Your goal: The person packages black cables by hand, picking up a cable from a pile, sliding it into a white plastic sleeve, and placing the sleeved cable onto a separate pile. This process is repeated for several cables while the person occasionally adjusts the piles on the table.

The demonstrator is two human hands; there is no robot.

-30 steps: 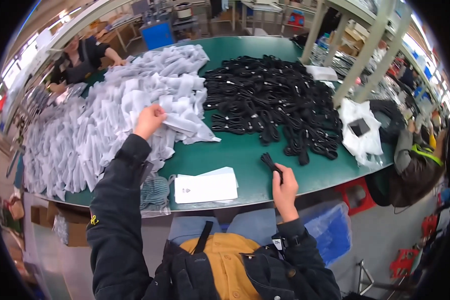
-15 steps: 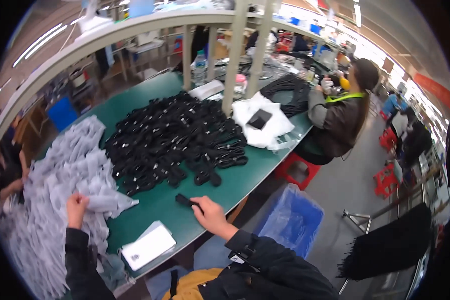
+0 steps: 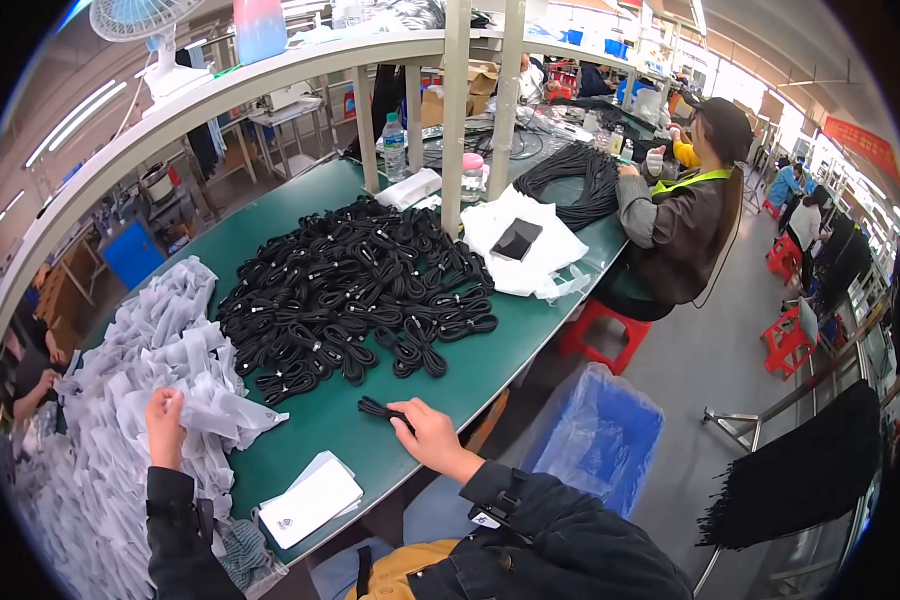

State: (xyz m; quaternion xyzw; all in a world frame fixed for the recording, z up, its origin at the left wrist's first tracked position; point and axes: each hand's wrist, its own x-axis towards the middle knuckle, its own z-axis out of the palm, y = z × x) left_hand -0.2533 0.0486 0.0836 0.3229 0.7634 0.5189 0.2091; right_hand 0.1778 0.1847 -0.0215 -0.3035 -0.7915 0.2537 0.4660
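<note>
Holding black cord (image 3: 374,408), right hand (image 3: 428,436) hiding end

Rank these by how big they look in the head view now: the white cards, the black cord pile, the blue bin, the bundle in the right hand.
1. Black cord pile
2. Blue bin
3. White cards
4. Bundle in the right hand

This is apparent size only; distances differ.
</note>
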